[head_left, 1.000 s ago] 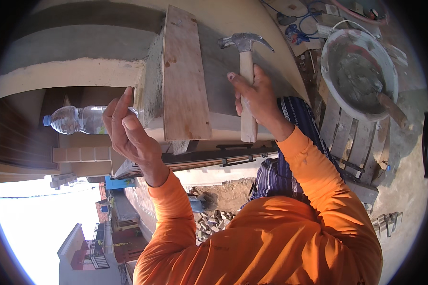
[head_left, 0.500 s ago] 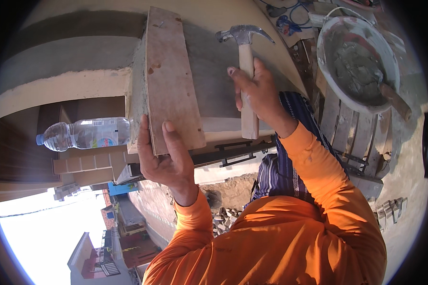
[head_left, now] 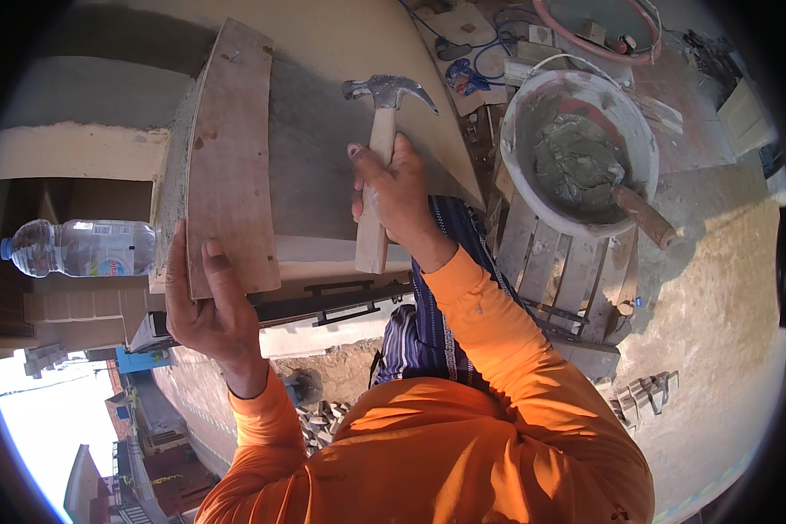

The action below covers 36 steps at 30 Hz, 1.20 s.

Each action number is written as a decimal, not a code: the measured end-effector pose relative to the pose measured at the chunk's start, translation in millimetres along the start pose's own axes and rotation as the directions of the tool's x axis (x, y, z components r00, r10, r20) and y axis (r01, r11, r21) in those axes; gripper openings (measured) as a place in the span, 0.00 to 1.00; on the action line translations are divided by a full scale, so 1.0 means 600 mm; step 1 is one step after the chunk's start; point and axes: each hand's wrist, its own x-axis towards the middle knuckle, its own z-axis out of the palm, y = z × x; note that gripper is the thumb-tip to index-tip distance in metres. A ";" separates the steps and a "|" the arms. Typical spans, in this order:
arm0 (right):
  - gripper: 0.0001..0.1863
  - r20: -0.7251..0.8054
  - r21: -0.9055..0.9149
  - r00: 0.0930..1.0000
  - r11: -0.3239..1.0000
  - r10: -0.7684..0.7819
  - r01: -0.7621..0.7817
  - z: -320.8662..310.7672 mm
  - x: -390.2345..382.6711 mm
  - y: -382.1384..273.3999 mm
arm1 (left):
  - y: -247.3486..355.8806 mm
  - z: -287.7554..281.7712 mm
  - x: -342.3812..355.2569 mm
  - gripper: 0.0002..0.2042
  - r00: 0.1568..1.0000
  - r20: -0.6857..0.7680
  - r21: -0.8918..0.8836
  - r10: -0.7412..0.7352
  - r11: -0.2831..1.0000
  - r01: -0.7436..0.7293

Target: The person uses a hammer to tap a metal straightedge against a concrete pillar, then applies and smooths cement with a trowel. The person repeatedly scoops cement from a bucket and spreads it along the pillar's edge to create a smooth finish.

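One bucket (head_left: 644, 153) holds grey mix (head_left: 576, 162) and a wooden-handled tool (head_left: 644, 217) as the left hand (head_left: 218, 323) pinches a board (head_left: 233, 166), the right hand (head_left: 402, 199) wrapped around a hammer (head_left: 382, 133).

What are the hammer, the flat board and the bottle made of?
The hammer head looks like scuffed grey metal, a bit shiny; its handle seems pale, bare wood. The board is probably wood or plywood, dull with brown spots. The bottle is likely clear plastic: it's see-through and glossy.
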 end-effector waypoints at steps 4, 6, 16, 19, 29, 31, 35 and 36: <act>0.15 -0.010 0.092 1.000 0.996 0.016 -0.015 -0.008 0.006 0.003 | -0.005 -0.002 0.002 0.18 0.999 -0.003 0.030 0.039 0.999 -0.039; 0.15 -0.015 0.106 1.000 0.994 0.022 -0.021 -0.013 0.010 0.010 | -0.008 -0.004 0.001 0.18 1.000 -0.009 0.027 0.015 1.000 -0.014; 0.15 -0.022 0.134 1.000 0.991 0.013 -0.010 -0.027 0.016 0.028 | -0.003 -0.006 0.001 0.18 0.999 0.010 0.020 -0.041 0.999 0.040; 0.15 -0.039 0.115 0.999 0.993 0.002 0.003 -0.027 0.017 0.029 | -0.003 -0.004 0.004 0.18 0.999 0.005 0.042 -0.033 0.999 0.033; 0.13 0.056 0.003 0.998 1.000 -0.022 0.022 -0.013 0.009 0.010 | -0.004 -0.002 0.000 0.18 0.999 -0.001 0.039 -0.044 0.998 0.044; 0.13 0.108 -0.075 0.993 0.996 -0.042 0.050 0.005 0.011 -0.005 | -0.006 -0.001 0.001 0.18 1.000 -0.001 0.064 -0.005 0.998 0.005; 0.14 0.189 -0.132 0.964 0.968 -0.185 0.212 0.075 0.052 -0.047 | -0.003 -0.002 0.002 0.17 1.000 0.017 0.038 -0.009 0.999 0.009; 0.14 0.191 -0.132 0.963 0.967 -0.192 0.219 0.091 0.064 -0.056 | 0.000 -0.002 0.002 0.17 1.000 0.016 0.007 -0.020 1.000 0.020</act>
